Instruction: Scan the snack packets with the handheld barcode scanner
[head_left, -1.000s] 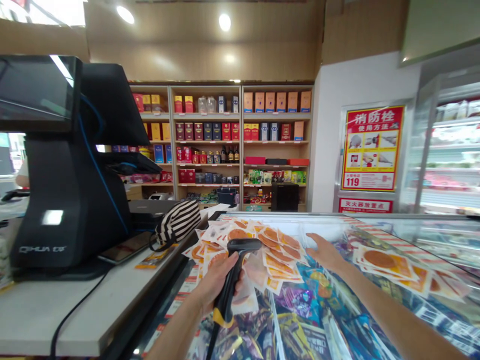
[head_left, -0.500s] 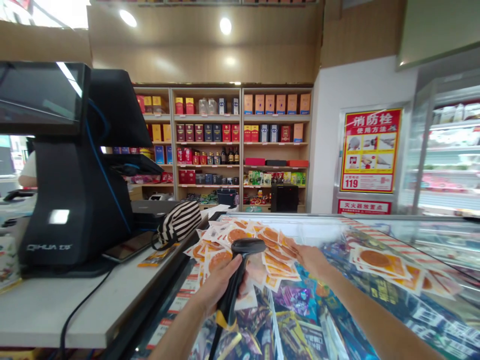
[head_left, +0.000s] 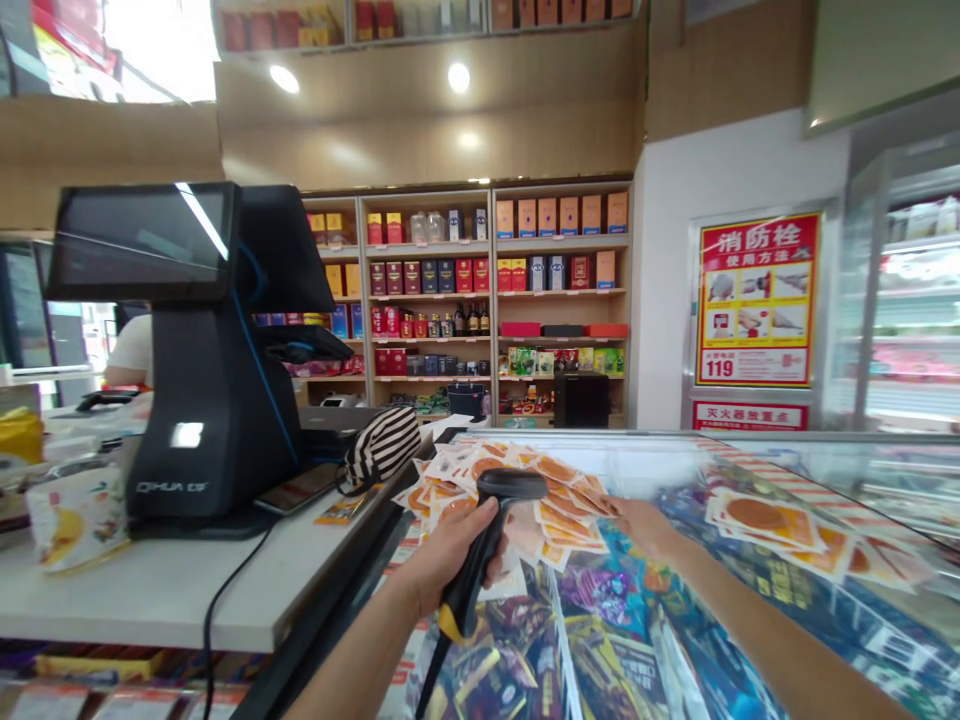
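Note:
My left hand [head_left: 461, 555] is wrapped around the handle of a black barcode scanner [head_left: 480, 550] with a yellow-trimmed base and a cord hanging down. Its head is over a spread pile of flat packets [head_left: 562, 500], clear and white with round orange-brown pieces inside, lying on a glass freezer top. At the pile's right edge my right hand [head_left: 645, 525] reaches in, fingertips pinched on the edge of a packet. A smaller fanned group of the same packets [head_left: 776, 525] lies farther right on the glass.
Bagged goods [head_left: 600, 590] show through the freezer glass. On the left, a counter [head_left: 187, 600] carries a black checkout terminal [head_left: 217, 400], a phone [head_left: 300, 487], a striped pouch [head_left: 384, 445] and a white bag [head_left: 75, 520]. Shelves of boxes [head_left: 427, 275] stand behind.
The view has tilted up and turned left, so more of the counter shows. My right hand has drawn slightly to the right at the pile's edge. The scanner stays in my left hand.

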